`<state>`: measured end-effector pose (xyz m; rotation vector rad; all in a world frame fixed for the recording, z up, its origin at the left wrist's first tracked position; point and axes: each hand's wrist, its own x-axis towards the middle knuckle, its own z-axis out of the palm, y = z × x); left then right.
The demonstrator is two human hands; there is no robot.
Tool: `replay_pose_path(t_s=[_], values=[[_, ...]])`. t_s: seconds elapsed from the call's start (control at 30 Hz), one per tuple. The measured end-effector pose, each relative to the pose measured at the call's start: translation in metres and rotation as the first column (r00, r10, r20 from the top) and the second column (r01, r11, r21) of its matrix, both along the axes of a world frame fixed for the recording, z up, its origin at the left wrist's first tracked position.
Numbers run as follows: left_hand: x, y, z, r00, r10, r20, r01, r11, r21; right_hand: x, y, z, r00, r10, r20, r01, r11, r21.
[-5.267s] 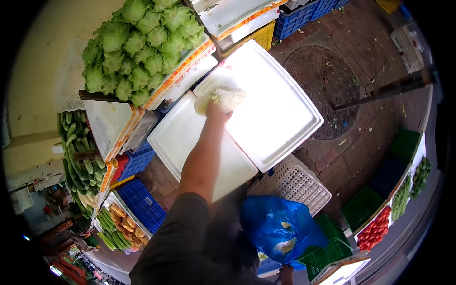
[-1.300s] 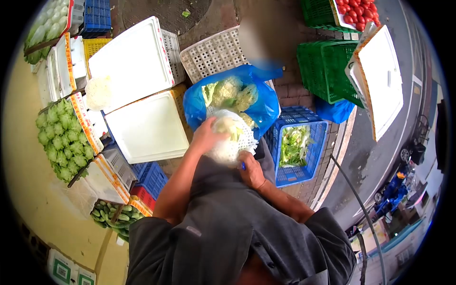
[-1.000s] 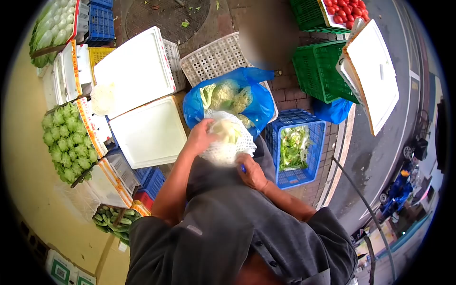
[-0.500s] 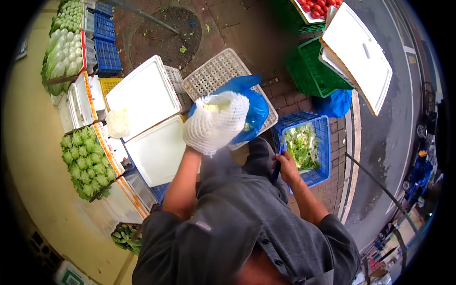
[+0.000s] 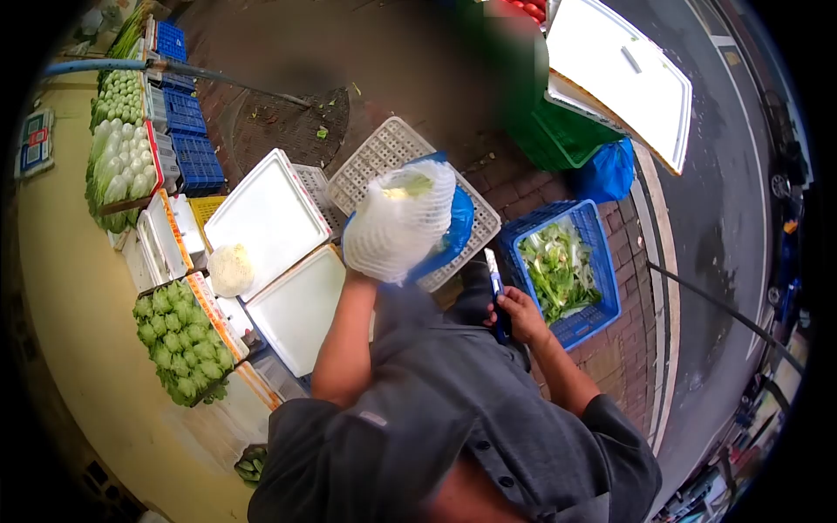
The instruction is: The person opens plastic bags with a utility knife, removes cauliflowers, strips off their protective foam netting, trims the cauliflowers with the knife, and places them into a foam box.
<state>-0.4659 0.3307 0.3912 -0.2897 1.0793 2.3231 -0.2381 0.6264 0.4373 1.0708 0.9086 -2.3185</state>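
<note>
A cauliflower in a white foam net (image 5: 401, 218) rests upright on my left hand (image 5: 359, 277), whose fingers are mostly hidden beneath it. My right hand (image 5: 520, 315), lower and to the right, is closed round a blue-handled cutter (image 5: 495, 283) with its blade pointing up and away from me. Behind the held cauliflower, an open blue plastic bag (image 5: 459, 225) lies over a pale perforated crate (image 5: 384, 148). Another netted cauliflower (image 5: 231, 268) sits at the left edge of the white foam boxes (image 5: 279, 205).
Cut leaves lie in a blue crate (image 5: 610, 292) right of my right hand. Light green lettuces (image 5: 179, 340) are stacked at the left. A white foam lid (image 5: 623, 74) lies over a green crate (image 5: 558, 135) at upper right. A dark pole (image 5: 724, 309) slants across the right.
My left hand has lifted the netted cauliflower from over the bag towards the camera. My right hand has moved away from it to the right with the cutter, whose blade now shows. The view has shifted.
</note>
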Motion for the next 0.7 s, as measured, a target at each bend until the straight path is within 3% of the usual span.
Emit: replay_pose_path(t_s=[0.07,0.1,0.17,0.23,0.27,0.3,0.37,0.47,0.57,0.6,0.7], values=[[-0.001,-0.001,-0.010,0.983,-0.109,-0.146,0.065,0.959,-0.275,0.012,0.007,-0.013,0.985,-0.172,0.008,0.171,0.985,0.032],[-0.006,0.007,0.005,0.984,-0.174,-0.038,0.157,0.948,-0.276,0.007,0.015,-0.009,0.982,-0.170,0.077,0.153,0.970,0.189],[-0.022,0.031,0.058,0.936,-0.304,0.180,0.342,0.907,-0.246,0.008,0.040,-0.015,0.961,-0.274,0.027,0.252,0.917,0.310],[-0.020,0.057,0.063,0.891,-0.450,0.058,0.432,0.803,-0.410,-0.009,0.059,0.008,0.953,-0.282,-0.110,0.301,0.843,0.445],[-0.018,0.069,0.063,0.838,-0.545,0.032,0.493,0.730,-0.474,-0.015,0.069,0.017,0.962,-0.176,-0.209,0.264,0.795,0.547],[-0.015,0.080,0.061,0.772,-0.636,0.014,0.543,0.647,-0.535,-0.020,0.074,0.021,0.954,-0.205,-0.219,0.293,0.792,0.536],[-0.008,0.100,0.055,0.634,-0.773,0.030,0.611,0.477,-0.632,-0.031,0.079,0.039,0.967,0.005,-0.256,0.167,0.745,0.646],[0.010,0.130,0.040,0.463,-0.886,0.004,0.612,0.316,-0.725,-0.036,0.070,0.054,0.980,0.179,-0.081,-0.056,0.647,0.760],[0.021,0.162,0.074,0.348,-0.937,0.025,0.608,0.206,-0.767,-0.035,0.076,0.043,0.975,0.194,-0.109,-0.072,0.739,0.670],[0.025,0.168,0.065,0.371,-0.928,0.035,0.672,0.243,-0.699,-0.036,0.080,0.046,0.976,0.202,-0.084,-0.109,0.783,0.612],[0.033,0.178,0.057,0.277,-0.958,0.079,0.656,0.129,-0.744,-0.032,0.094,0.048,0.971,0.231,-0.068,-0.178,0.879,0.443]])
